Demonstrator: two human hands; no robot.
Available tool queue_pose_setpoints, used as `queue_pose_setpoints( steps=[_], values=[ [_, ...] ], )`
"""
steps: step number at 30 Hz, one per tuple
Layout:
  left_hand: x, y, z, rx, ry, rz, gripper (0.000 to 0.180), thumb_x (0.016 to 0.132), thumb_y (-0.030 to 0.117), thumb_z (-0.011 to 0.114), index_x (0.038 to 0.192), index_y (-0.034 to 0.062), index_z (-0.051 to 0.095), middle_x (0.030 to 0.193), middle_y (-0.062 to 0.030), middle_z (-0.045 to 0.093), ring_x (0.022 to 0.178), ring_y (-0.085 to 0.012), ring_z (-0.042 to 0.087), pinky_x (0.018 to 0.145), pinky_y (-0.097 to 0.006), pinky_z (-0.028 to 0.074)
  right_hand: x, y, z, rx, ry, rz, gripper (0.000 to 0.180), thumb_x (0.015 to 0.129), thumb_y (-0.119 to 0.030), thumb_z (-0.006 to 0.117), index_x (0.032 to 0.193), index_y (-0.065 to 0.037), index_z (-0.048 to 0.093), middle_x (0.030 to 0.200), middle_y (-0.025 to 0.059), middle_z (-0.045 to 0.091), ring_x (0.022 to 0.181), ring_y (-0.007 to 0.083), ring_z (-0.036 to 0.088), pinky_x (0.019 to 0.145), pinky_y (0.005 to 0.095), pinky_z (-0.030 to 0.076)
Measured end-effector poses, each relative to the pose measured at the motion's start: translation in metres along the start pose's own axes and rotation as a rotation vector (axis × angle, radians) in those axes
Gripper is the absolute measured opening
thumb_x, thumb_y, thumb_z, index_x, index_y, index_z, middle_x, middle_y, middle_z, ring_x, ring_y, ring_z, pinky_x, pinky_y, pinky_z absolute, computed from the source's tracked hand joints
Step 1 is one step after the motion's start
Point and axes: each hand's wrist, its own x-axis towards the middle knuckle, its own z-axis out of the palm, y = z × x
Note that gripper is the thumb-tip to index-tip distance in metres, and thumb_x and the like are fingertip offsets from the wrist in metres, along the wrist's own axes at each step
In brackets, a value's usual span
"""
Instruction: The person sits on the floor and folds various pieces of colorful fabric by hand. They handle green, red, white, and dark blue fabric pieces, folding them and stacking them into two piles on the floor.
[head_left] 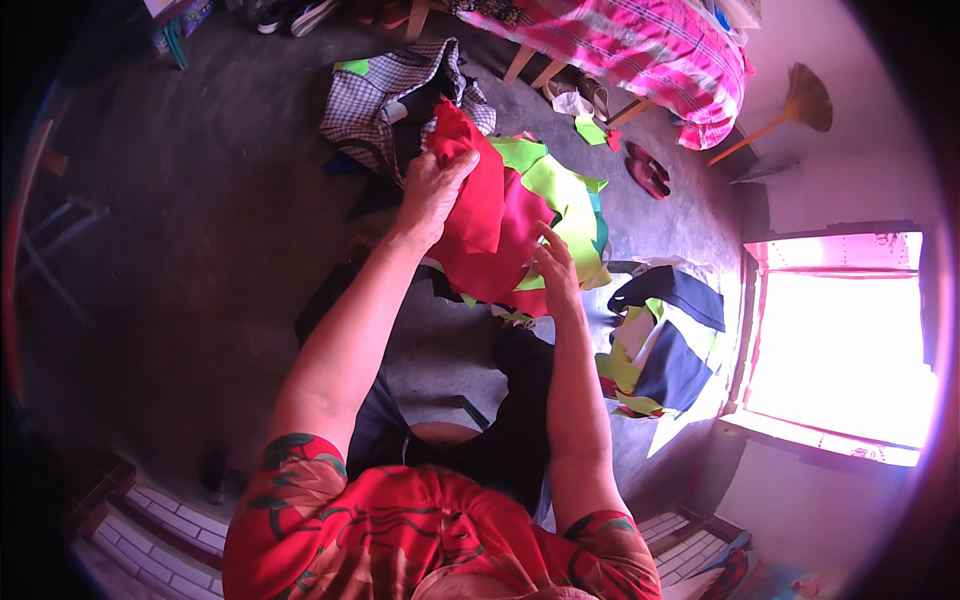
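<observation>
My left hand is closed on a piece of red cloth, which hangs over a heap of fabric pieces. Under it lies a darker red piece. Lime-green cloth pieces spread to the right of the heap, with a bit of dark green at their edge. My right hand is at the heap's right side, fingers apart, by the red and green edges; nothing shows in its grasp. Just beyond my left hand lies a black-and-white checked cloth bag, its mouth facing me.
Right of me lies another pile of dark navy and green cloth, near a bright window. A bed with a pink checked cover stands ahead. Dark red shoes and a broom are at the far right.
</observation>
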Motion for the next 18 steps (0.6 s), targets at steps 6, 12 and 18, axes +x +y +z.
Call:
queue_pose_setpoints(
  steps=[6,12,18],
  values=[
    [-0.004,0.009,-0.003,-0.027,0.095,0.025,0.013,0.083,0.019,0.066,0.082,0.0072,0.06,0.073,0.0048,0.055,0.066,-0.005,0.048,0.061,-0.025,0.041,0.01,-0.002,0.016,-0.354,0.106,-0.141,0.039,0.085,-0.019,0.059,0.122,-0.008,0.056,0.111,0.01,0.056,0.102,0.0181,0.052,0.092,0.031,0.04],
    [-0.003,0.007,-0.012,-0.047,0.03,-0.011,0.021,0.084,0.019,0.067,0.1,0.0072,0.061,0.091,0.0023,0.06,0.083,-0.0068,0.054,0.079,-0.026,0.044,0.029,0.0,0.024,-0.559,0.259,-0.201,0.032,0.075,-0.015,0.065,0.107,-0.009,0.065,0.099,0.0095,0.063,0.087,0.0212,0.059,0.081,0.0328,0.046],
    [-0.004,0.005,-0.013,0.032,0.02,-0.056,0.023,0.084,0.02,0.067,0.102,0.0072,0.061,0.093,0.0023,0.06,0.085,-0.0066,0.054,0.079,-0.026,0.044,0.032,-0.008,0.025,-0.662,0.258,-0.273,0.034,0.071,-0.007,0.06,0.105,-0.008,0.065,0.096,0.0114,0.06,0.08,0.0272,0.061,0.074,0.0371,0.049]
  ],
)
